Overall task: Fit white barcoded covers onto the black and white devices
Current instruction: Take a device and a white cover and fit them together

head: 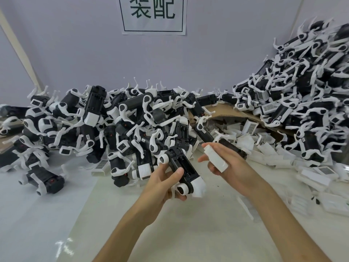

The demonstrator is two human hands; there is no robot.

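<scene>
Matt black-and-white plastic device (189, 173); smooth white plastic cover (216, 157); rough brown cardboard (224, 111); glossy tabletop (47, 205)

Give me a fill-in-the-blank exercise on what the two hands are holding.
1. The left hand grips a device coloured black and ____.
2. The right hand holds a white cover that is ____ yet on the device.
3. Loose covers lie heaped to the ____ of both hands.
Missing words: white; not; right.

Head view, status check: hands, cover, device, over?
Left hand grips device, open bay up. Right hand holds cover, not yet on device. Nothing between them; piles behind.
</scene>
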